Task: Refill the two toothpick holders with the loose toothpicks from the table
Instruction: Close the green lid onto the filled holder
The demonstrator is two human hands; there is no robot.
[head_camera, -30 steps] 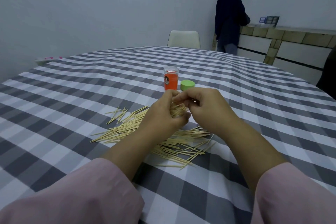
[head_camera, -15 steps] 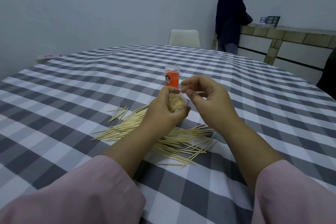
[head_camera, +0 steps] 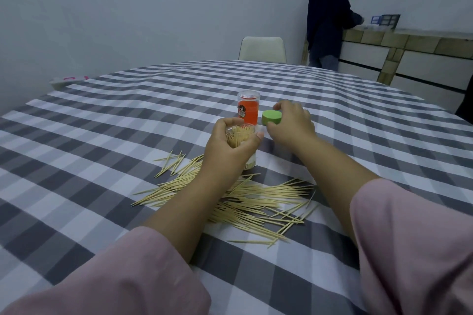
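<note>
While our left hand [head_camera: 227, 146] curls round a clear toothpick holder [head_camera: 240, 135] packed with toothpicks at the frame's centre, our right hand [head_camera: 291, 123] grips the green lid [head_camera: 271, 117] just right of it, thumb and fingers closed on its rim. An orange-lidded holder [head_camera: 248, 107] stands upright on the bench [head_camera: 102, 135] just behind, apart from our hands. Loose toothpicks [head_camera: 243, 202] lie scattered on the checked cloth below our wrists, across the lower middle.

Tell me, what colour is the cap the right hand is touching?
Bright green: the cap under the right hand, head view.
</note>
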